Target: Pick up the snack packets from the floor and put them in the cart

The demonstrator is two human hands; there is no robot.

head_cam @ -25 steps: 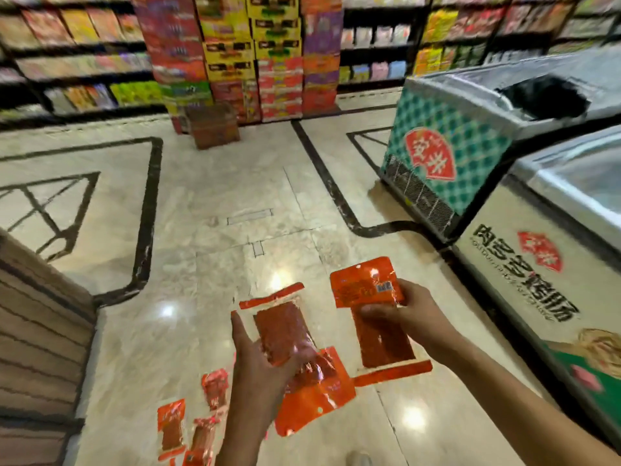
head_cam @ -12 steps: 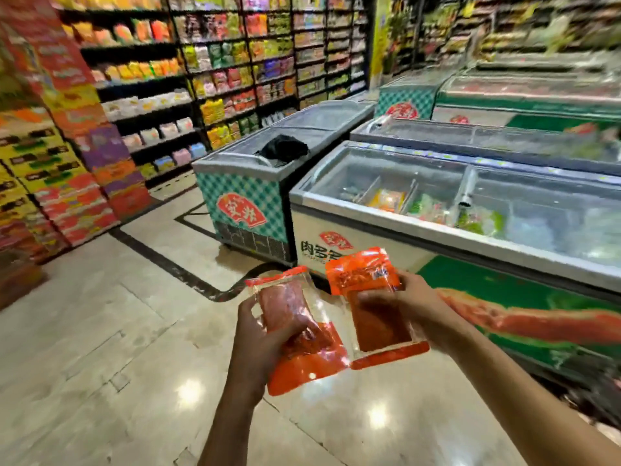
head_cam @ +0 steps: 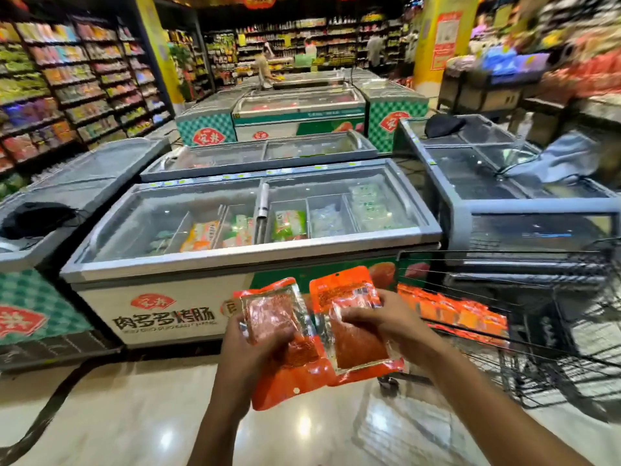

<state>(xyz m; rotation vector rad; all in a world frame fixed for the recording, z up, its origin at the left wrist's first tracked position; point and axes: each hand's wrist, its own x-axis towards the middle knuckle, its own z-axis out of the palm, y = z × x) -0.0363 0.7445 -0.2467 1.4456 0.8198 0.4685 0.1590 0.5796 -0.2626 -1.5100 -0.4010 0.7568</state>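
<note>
Orange snack packets with clear windows — teal-and-white checked freezer bearing a red badge.

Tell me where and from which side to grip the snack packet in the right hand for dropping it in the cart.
Keep the right hand on the packet at its right edge, coming from the side of the cart. The packet is flat and thin, so a thumb-over-fingers pinch across an edge likely holds it best, and its left edge overlaps the other packet.

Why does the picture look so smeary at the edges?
Head view: motion blur smears the shelves and cart; the wide lens bends the freezer edges; ceiling lights glare on the floor; the packets stay fairly sharp.
</note>
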